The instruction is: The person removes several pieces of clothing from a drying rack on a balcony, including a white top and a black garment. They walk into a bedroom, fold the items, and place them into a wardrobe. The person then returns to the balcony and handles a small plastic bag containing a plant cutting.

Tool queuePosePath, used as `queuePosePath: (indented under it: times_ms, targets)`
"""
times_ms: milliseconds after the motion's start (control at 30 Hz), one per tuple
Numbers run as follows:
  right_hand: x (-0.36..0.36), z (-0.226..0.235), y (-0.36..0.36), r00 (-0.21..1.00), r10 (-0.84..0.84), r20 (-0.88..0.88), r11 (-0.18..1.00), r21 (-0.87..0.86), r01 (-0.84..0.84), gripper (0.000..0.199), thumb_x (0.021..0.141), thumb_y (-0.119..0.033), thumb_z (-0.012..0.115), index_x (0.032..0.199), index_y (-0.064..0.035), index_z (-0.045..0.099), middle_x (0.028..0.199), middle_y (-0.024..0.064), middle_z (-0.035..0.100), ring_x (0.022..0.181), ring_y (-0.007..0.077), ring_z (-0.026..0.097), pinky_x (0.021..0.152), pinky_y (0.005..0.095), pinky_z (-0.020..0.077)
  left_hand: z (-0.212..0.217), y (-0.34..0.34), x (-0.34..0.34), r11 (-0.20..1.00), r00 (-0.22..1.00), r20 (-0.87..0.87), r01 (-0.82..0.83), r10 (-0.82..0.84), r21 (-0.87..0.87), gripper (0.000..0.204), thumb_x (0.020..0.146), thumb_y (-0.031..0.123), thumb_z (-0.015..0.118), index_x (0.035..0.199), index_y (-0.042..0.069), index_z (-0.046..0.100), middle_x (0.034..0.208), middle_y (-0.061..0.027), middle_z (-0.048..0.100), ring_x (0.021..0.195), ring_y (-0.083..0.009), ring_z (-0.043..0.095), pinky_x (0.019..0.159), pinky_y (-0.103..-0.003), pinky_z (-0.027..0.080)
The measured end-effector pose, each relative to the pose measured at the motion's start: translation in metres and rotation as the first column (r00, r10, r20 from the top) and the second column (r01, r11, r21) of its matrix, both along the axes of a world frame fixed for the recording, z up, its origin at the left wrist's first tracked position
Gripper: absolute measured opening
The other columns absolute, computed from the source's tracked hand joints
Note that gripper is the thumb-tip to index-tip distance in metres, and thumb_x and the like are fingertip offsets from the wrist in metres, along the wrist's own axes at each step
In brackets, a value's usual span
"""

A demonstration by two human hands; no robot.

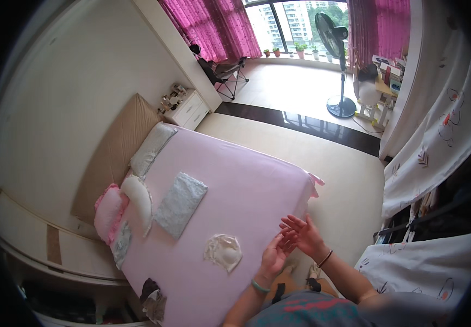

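Both hands, the left hand (277,254) and the right hand (307,237), are held up beside the near right edge of the bed (246,185), close together with palms turned up and fingers extended; each is wide and holds nothing, though whether their fingers touch is hard to tell. A green band (259,286) circles the left wrist and a dark bracelet (326,258) the right. The white cloth (224,252) lies on the pink sheet just left of the left hand, apart from it. Farther left and farther off is a folded grey cloth (181,206), with a curved white pillow (139,199) and a frilled pink pillow (108,210) beyond it toward the headboard (110,141). Dark clothing (152,302) lies at the bed's near left edge. At the far right, a fan (331,35) stands before the window.
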State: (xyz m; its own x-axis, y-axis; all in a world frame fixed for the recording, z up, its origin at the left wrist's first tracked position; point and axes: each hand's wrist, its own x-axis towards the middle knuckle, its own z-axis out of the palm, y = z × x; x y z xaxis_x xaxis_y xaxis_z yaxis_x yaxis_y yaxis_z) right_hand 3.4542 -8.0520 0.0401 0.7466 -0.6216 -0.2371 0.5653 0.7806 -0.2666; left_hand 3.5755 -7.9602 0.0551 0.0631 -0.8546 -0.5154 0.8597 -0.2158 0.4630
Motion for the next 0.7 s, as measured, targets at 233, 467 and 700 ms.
queuePosePath:
  times_ms: [233,467,700]
  targets:
    - [-0.009,0.009,-0.015,0.953,-0.303,-0.032,0.953,-0.033,0.302,0.068,0.102,-0.054,0.02,0.14,-0.0027,0.042,0.143,0.0145,0.046,0.132,0.0288,0.044,0.106,0.0374,0.0405,-0.005,-0.051,0.018,0.967,0.967,-0.041,0.251,-0.252,-0.036,0.035,0.103,0.025,0.039,0.133,0.01,0.049,0.127,-0.0104,0.059,0.118,-0.0239,0.055,0.105,-0.041,0.042]
    - [-0.044,0.044,0.016,0.676,-0.736,-0.011,0.676,-0.054,0.735,0.07,0.1,-0.059,0.023,0.146,-0.0078,0.034,0.149,0.0094,0.039,0.137,0.0242,0.038,0.112,0.0403,0.0306,0.011,-0.102,0.007,0.832,0.864,-0.003,0.485,-0.504,-0.271,0.05,0.104,0.043,0.03,0.143,0.013,0.04,0.145,-0.0085,0.044,0.133,-0.0242,0.042,0.11,-0.041,0.033]
    - [-0.077,0.072,0.095,0.324,-0.946,-0.022,0.32,-0.236,0.917,0.071,0.098,-0.062,0.026,0.148,-0.0111,0.033,0.154,0.0071,0.033,0.142,0.0263,0.03,0.115,0.0438,0.0241,0.023,-0.1,-0.049,0.68,0.715,-0.119,0.579,-0.689,-0.45,0.058,0.103,0.051,0.028,0.147,0.013,0.034,0.15,-0.0077,0.039,0.138,-0.0245,0.035,0.114,-0.041,0.026]
